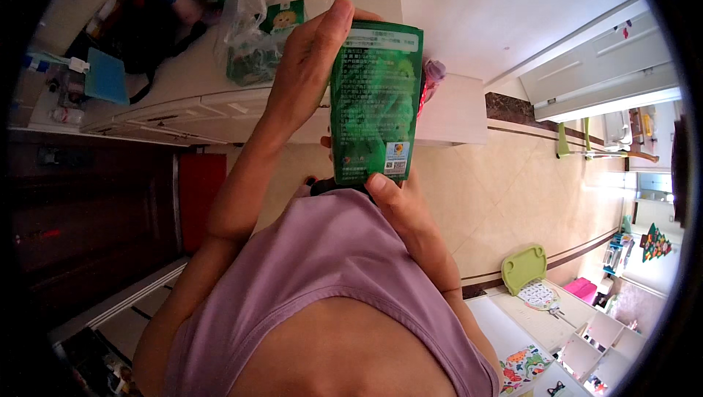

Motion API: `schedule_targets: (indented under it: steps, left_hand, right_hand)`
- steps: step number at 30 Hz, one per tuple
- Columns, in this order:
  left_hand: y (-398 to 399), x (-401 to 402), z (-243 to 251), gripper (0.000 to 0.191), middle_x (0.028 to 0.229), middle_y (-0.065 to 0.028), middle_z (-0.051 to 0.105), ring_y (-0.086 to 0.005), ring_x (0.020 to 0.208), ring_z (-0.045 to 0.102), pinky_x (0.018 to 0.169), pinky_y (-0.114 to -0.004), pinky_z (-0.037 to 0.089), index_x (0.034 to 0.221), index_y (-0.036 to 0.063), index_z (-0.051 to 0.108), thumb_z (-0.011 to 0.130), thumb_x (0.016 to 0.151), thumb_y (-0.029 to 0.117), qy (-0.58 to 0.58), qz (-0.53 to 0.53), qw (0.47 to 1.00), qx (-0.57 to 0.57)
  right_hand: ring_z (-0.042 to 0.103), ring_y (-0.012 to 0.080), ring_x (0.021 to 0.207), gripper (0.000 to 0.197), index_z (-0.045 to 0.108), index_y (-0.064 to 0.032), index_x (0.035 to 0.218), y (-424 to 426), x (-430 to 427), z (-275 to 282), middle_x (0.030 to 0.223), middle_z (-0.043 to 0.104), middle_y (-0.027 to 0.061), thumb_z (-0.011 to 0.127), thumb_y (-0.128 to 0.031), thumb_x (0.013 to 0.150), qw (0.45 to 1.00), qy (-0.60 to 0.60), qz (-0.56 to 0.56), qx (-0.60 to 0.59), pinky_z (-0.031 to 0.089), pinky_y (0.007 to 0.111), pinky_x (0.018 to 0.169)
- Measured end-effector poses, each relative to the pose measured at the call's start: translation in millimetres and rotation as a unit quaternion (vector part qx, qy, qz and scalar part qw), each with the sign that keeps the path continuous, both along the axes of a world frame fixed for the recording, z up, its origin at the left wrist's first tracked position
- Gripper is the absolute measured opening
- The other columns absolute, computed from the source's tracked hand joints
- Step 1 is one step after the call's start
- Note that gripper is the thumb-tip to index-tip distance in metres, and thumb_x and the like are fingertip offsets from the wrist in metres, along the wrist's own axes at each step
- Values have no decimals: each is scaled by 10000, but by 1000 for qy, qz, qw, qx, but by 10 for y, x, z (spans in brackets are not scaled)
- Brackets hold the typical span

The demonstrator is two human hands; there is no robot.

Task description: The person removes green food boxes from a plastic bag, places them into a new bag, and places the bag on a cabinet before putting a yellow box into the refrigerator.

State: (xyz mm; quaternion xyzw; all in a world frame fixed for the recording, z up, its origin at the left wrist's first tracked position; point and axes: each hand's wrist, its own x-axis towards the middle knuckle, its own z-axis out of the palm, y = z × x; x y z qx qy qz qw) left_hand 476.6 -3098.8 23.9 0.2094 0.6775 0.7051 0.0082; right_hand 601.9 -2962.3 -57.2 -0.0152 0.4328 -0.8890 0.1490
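Note:
A green printed box [376,106] is held up in front of my chest, its text-covered panel turned towards me. My left hand [316,59] grips its upper left edge, the thumb lying along the corner. From below, my right hand [392,191] supports the bottom edge, thumb pressed on the printed face; its other fingers are mostly hidden behind the box. Beyond my left hand, a clear plastic bag [247,13] rests on the white cabinet top [187,76]. Another green box [283,17] with a cartoon figure lies at the bag.
Left on the cabinet are a black bag [148,35] and a blue flat item [106,76]. A dark door [99,205] stands at left. On the right, a green plastic chair or tray [524,268] is near a white shelf unit [582,353], beside the tiled floor [494,194].

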Motion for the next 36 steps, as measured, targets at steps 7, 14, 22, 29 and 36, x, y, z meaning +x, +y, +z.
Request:
schedule_targets:
  steps: [7,14,22,29,36]
  left_hand:
    - [15,21,35,573,853,-53,647,-112,788,583,762,-251,441,975,-13,643,312,1003,454,24,-8,999,-22]
    - [12,50,43,580,851,-55,647,-116,796,585,767,-259,441,975,-15,639,304,1001,458,8,-1,1000,-19]
    - [-21,-9,-14,569,834,-44,622,-103,799,543,796,-245,405,966,-34,633,307,1007,432,35,4,999,-10]
    - [-29,-1,-18,539,852,-35,610,-98,811,522,797,-240,392,958,-32,632,343,1004,421,-29,17,999,12]
    - [-43,-63,-79,546,851,-30,607,-101,805,524,782,-243,394,953,-28,633,352,997,438,-35,19,999,11]
  right_hand:
    - [499,178,1132,912,167,-76,1436,-9,37,72,1264,462,97,761,-253,767,1000,0,-6,21,426,314,938]
    - [490,185,1156,913,160,-82,1422,-25,33,147,1268,452,102,769,-267,768,1000,5,8,24,432,318,942]
    - [479,183,1171,933,141,-86,1431,-33,29,190,1290,438,101,773,-256,766,999,-15,24,23,422,321,954]
    - [499,177,1141,880,142,-94,1433,-37,11,162,1275,453,88,744,-198,799,999,-18,24,14,423,309,946]
    - [488,176,1153,869,151,-99,1434,-40,-18,132,1280,449,87,741,-194,803,999,-12,29,4,407,312,962]
